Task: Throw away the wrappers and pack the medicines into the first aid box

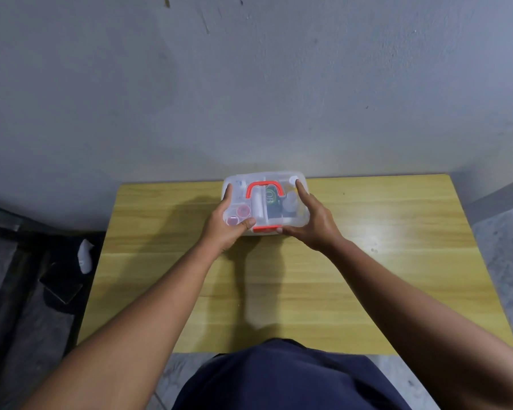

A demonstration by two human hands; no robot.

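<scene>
Clear first aid box (pixel 265 202), lid shut, red handle (pixel 264 189) on top, red latch (pixel 266 229) facing the person, long axis left-right. Sits at far edge of wooden table (pixel 367 276), by the wall (pixel 249 84). Gripped by left hand (pixel 225 229) and right hand (pixel 314 223) at its sides. Bare tabletop all around.

Closed clear first aid box (pixel 290 184), apparently packed

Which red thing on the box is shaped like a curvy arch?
The red handle on top of the lid. The red latch at the front edge, between the thumbs, is just a flat strip.
</scene>
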